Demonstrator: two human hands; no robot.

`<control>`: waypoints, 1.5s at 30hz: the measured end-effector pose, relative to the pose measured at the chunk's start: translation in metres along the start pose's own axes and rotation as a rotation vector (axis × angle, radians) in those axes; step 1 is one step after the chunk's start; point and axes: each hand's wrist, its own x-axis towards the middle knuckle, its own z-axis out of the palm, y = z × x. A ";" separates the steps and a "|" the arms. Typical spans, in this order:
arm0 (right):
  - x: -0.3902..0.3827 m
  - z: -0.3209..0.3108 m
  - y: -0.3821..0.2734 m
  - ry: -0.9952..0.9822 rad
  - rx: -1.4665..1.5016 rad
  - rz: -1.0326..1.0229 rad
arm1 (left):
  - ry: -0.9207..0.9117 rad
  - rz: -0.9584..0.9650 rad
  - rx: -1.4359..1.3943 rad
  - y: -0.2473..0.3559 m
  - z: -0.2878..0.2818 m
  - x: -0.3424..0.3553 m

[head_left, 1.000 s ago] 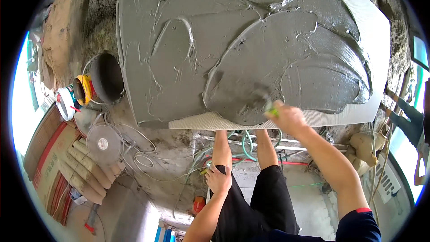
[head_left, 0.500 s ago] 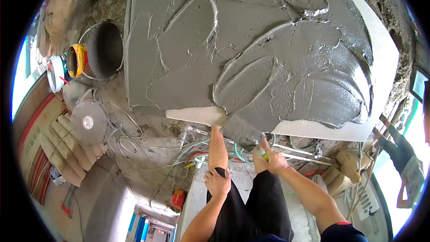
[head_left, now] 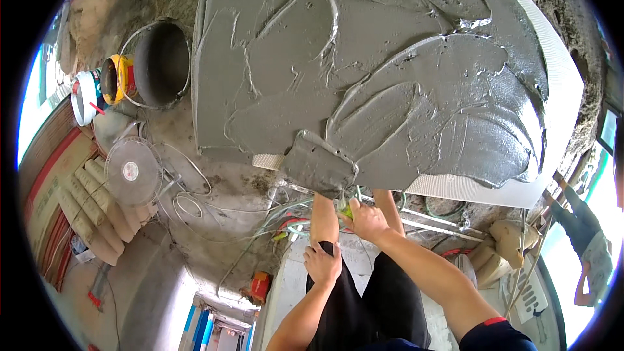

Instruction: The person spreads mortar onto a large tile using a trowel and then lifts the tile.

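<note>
A large board [head_left: 565, 91] with a white textured rim lies coated in wet grey mortar [head_left: 273, 71], which carries ridges and swirls. My right hand [head_left: 364, 221] is closed on the green handle of a trowel [head_left: 316, 164]; its mortar-covered blade lies along the board's near edge, left of centre. My left hand [head_left: 322, 263] rests on my left knee, fingers apart over the black shorts and bare skin, holding no tool.
Left are a black bucket [head_left: 162, 65], smaller buckets [head_left: 84, 101], a standing fan [head_left: 133, 172], cardboard and paper sacks [head_left: 91, 214]. Hoses and cables [head_left: 188, 205] cross the dirty floor below the board. Another person [head_left: 585, 247] stands at far right; paper sacks [head_left: 507, 240] lie nearby.
My right hand has moved down from over the mortar to the near edge, then leftward with the trowel, covering more of the white strip there. My left hand stays on the knee.
</note>
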 end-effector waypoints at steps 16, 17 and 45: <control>-0.014 0.019 0.010 0.004 0.162 0.187 | 0.013 -0.024 0.021 -0.007 0.002 0.001; -0.009 0.020 -0.008 -0.081 0.139 0.149 | 0.001 -0.016 -0.027 -0.007 0.002 0.001; 0.035 -0.086 -0.069 0.228 0.151 -0.163 | -0.081 -0.088 -0.152 -0.008 0.005 0.000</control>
